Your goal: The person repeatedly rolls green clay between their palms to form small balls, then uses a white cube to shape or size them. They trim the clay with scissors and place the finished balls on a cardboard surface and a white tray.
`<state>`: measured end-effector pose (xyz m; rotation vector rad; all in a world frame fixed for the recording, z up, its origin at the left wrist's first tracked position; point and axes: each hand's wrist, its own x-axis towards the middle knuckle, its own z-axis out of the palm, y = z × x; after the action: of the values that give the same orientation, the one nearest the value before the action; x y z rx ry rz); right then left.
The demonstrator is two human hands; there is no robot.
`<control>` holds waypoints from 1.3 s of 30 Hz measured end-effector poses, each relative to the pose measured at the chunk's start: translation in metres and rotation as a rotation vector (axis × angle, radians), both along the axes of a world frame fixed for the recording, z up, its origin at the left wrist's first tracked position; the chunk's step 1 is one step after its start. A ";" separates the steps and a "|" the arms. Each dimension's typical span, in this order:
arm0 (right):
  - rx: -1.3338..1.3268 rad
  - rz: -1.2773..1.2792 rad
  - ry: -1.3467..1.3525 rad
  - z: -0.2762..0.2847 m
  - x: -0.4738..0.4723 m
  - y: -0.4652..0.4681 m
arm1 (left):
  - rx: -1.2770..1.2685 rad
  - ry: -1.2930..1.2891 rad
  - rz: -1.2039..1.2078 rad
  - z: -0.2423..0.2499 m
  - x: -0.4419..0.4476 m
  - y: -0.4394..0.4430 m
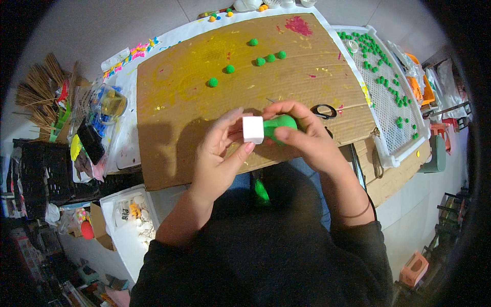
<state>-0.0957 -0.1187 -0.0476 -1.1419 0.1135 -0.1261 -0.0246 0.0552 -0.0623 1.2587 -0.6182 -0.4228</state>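
Note:
My left hand grips a small white box-shaped piece between thumb and fingers, one flat face towards me. In my right hand is a lump of smooth green modelling clay, the thumb pressed against its near side. Clay and white piece meet side by side above the near edge of a paint-stained cardboard sheet; whether they are joined cannot be told. Farther back on the cardboard lie several small green balls. Black-handled scissors rest just beyond my right hand, partly hidden by it.
At the right, a white mesh tray carries many green balls. A clear plastic cup and a black object stand at the left, near brush bundles. A white foam box with white pieces sits low on the left.

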 end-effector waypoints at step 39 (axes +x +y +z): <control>-0.673 -0.202 -0.292 -0.012 -0.008 0.011 | -0.040 0.254 -0.073 0.004 -0.011 0.003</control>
<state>-0.1040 -0.1073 -0.0601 -1.7663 -0.0836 -0.5381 -0.0360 0.0580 -0.0580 1.1250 -0.4553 -0.6178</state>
